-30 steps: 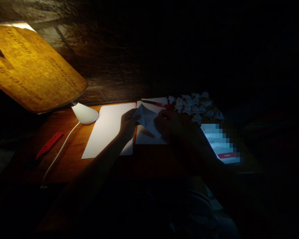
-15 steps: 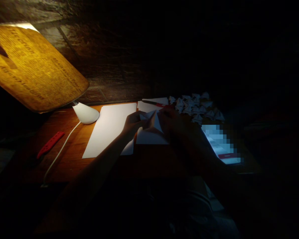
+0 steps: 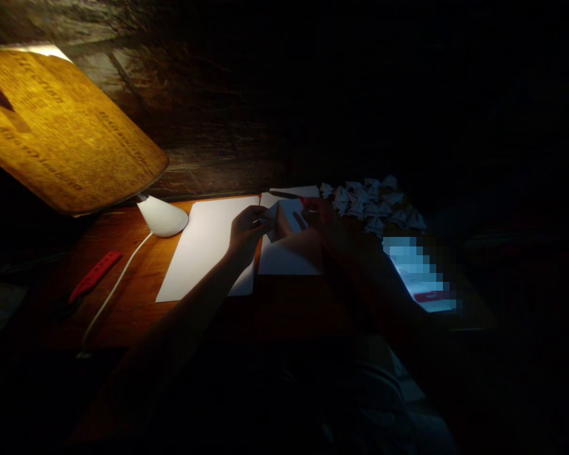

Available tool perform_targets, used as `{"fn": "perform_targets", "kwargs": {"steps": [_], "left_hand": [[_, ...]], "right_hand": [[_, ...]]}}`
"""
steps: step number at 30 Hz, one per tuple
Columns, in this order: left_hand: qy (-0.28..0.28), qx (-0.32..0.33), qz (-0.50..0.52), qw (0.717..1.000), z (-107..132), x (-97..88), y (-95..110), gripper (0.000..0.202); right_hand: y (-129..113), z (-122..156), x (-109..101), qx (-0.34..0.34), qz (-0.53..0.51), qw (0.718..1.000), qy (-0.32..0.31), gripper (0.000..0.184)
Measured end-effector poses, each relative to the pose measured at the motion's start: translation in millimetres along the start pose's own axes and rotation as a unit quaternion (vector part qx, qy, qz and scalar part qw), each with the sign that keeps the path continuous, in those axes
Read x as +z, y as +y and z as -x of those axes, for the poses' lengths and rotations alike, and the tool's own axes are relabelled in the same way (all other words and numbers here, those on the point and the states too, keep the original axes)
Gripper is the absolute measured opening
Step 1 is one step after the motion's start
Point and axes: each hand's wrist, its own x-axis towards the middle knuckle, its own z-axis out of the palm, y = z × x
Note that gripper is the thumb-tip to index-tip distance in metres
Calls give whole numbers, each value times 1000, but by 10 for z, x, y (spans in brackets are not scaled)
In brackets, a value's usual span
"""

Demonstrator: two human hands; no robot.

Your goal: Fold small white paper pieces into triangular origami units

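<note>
One folded paper [image 3: 272,215] (left hand [image 3: 243,232] gripping), sheets [image 3: 284,260] beneath

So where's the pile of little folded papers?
In the head view, the pile of folded papers lies on the right side of the table, just beyond the glowing screen and to the right of the right hand.

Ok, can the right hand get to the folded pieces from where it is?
Probably yes: the right hand is close to the left of the folded pieces, and nothing visible blocks the way, though the light there is dim.
</note>
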Motion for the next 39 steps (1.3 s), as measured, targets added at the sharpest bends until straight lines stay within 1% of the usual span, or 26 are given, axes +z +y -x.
{"fn": "perform_targets", "kwargs": {"steps": [3, 6, 13, 16, 18, 20, 23, 25, 28, 30, 33, 34, 37, 39], "left_hand": [[18, 10, -1, 1000, -14, -21, -3, 33], [10, 16, -2, 1000, -16, -28, -21, 32], [-61, 5, 7, 998, 34, 47, -23, 30], [-51, -3, -19, 998, 65, 63, -11, 40], [-37, -11, -38, 999, 73, 47, -11, 49], [-30, -9, -51, 998, 63, 14, -16, 53], [-39, -4, -62, 997, 22, -40, -18, 42], [-37, -1, -68, 997, -8, -63, -12, 33], [-24, 13, -84, 996, -24, -64, 7, 17], [-46, 7, -96, 994, -7, -47, 17, 10], [-103, -13, -109, 989, 31, -20, 1, 21], [-112, -8, -117, 987, 38, -16, -14, 23], [-110, 38, -152, 982, 33, -23, -82, 42], [-126, 60, -175, 975, 17, -44, -133, 53]], "right_hand": [[-22, 13, -2, 38, -19, 999, -21, 61], [-54, 48, 4, 61, -30, 996, -51, 66], [-105, 79, -41, 86, -65, 992, -73, 55], [-92, 61, -36, 81, -64, 992, -75, 47], [-85, 50, -25, 71, -45, 994, -69, 40], [-87, 40, -20, 56, -23, 996, -61, 37], [-96, 22, -33, 15, 10, 998, -58, 37], [-90, 11, -47, -11, 51, 997, -62, 37], [-68, 16, -60, -26, 126, 989, -71, 39], [-65, 36, -62, -28, 154, 984, -87, 42], [-93, 72, -64, -27, 186, 974, -123, 43], [-106, 81, -65, -28, 199, 971, -133, 42], [-132, 95, -70, -43, 233, 961, -141, 38], [-128, 95, -72, -52, 253, 957, -134, 36]]}}
